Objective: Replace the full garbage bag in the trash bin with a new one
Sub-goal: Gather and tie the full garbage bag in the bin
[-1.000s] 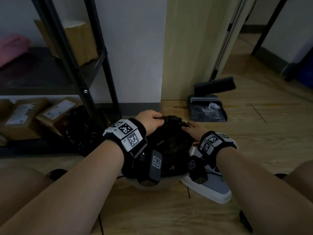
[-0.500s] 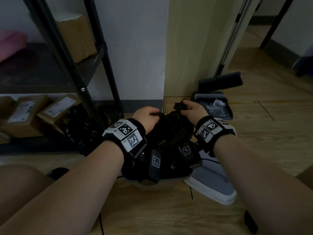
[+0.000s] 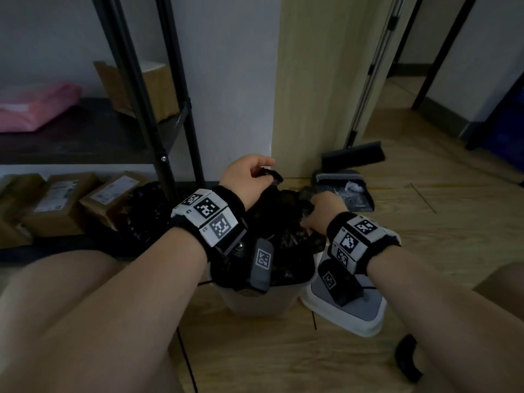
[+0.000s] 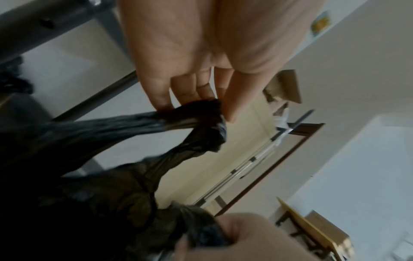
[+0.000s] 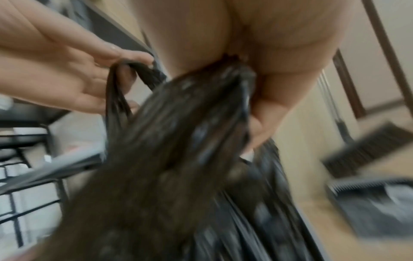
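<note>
Left hand [image 3: 246, 177] pinching one gathered handle strip of the black garbage bag [image 3: 283, 222], fingers and thumb closed on the bunched plastic and lifted toward the far side. Right hand [image 3: 323, 209] lower and to the right, curled tight round the other gathered strip. Each strip drawn taut and apart, probably so the two ends can be crossed and knotted to seal the load before lifting out. Right wrist view blurred, though the grip on the dark plastic reads clearly enough.

Bag still seated in the pale trash bin [image 3: 262, 300], bulging above its rim, on the wooden floor between the knees. Bin lid [image 3: 344, 313], grey and white, lying flat just right of the bin, presumably set aside to free the opening. No fresh bag identifiable in view.

Farther off: dustpan [image 3: 344, 190] with debris and a broom [image 3: 353, 154] against the far wall on the right; black shelf frame [image 3: 147, 109] and cardboard boxes [image 3: 71, 199] on the left.
</note>
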Demonstrator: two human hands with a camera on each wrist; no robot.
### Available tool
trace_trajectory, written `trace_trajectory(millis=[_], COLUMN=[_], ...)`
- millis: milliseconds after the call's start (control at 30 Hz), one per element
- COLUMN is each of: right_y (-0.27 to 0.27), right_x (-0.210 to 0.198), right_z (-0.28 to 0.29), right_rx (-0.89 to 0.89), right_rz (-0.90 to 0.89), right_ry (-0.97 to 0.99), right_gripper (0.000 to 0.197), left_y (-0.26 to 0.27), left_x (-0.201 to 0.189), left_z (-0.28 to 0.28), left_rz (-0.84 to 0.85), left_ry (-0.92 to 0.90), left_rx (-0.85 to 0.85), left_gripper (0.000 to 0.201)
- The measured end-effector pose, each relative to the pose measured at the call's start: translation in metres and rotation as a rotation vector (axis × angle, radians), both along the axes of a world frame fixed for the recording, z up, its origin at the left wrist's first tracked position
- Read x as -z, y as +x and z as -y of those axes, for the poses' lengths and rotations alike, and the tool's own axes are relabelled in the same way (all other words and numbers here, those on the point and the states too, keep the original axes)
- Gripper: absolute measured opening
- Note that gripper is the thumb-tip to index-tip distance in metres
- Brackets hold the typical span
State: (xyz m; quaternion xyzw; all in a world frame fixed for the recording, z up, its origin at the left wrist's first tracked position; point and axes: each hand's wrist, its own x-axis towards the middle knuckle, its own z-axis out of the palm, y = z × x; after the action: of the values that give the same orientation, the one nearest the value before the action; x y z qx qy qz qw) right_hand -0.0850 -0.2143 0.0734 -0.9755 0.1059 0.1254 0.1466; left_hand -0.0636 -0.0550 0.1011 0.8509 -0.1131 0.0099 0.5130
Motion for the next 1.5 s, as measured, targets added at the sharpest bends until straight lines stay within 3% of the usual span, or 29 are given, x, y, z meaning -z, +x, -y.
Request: trace_trajectory(millis=[167, 233, 367, 467, 633, 800, 867, 1000, 1067, 1167, 1333, 1500], right_y=[-0.009, -0.009, -0.003, 0.006, 0.024, 0.04, 0.045, 0.055, 0.057, 0.058, 0.055, 0.054], right_x=[-0.026, -0.033, -0.045, -0.044, -0.034, -0.034, -0.032, -0.027, -0.026, -0.025, -0.023, -0.021], right_z=[-0.007, -0.011, -0.015, -0.015, -0.017, -0.03, -0.031, -0.026, -0.029, -0.033, -0.037, -0.036], right_rx=[-0.028, -0.024, 0.16, 0.173, 0.13, -0.091, -0.087, 0.021, 0.062, 0.093, 0.081, 0.076], right_rz=[0.467, 0.558, 0.477, 0.424, 0.429, 0.326, 0.358, 0.334, 0.302, 0.274, 0.271, 0.284], right_ry=[0.226, 0.372, 1.047, 1.267, 0.948, 0.592, 0.611, 0.733, 0.847, 0.962, 1.057, 1.053], right_gripper=[0.033, 0.034, 0.022, 0.016, 0.024, 0.037, 0.016, 0.022, 0.027, 0.026, 0.028, 0.027], left_y=[-0.005, -0.003, 0.006, 0.015, 0.035, 0.046, 0.048, 0.054, 0.058, 0.057, 0.052, 0.047], left_x=[-0.019, -0.023, -0.027, -0.029, -0.029, -0.031, -0.03, -0.026, -0.022, -0.017, -0.013, -0.009], left_z=[-0.012, -0.015, -0.013, -0.011, -0.007, 0.007, 0.013, 0.011, 0.005, -0.002, -0.01, -0.009], left_rz=[0.075, 0.083, 0.072, 0.089, 0.137, 0.086, 0.077, 0.089, 0.082, 0.043, 0.048, 0.169], left_ry=[0.044, 0.05, 0.001, -0.015, -0.052, -0.127, -0.121, -0.101, 0.002, 0.235, 0.271, 0.299], left_rx=[0.006, -0.003, 0.041, 0.042, 0.036, 0.141, 0.189, 0.115, 0.076, 0.15, 0.078, 0.004], left_gripper=[0.036, 0.038, 0.033, 0.03, 0.026, 0.028, 0.029, 0.03, 0.033, 0.033, 0.024, 0.016])
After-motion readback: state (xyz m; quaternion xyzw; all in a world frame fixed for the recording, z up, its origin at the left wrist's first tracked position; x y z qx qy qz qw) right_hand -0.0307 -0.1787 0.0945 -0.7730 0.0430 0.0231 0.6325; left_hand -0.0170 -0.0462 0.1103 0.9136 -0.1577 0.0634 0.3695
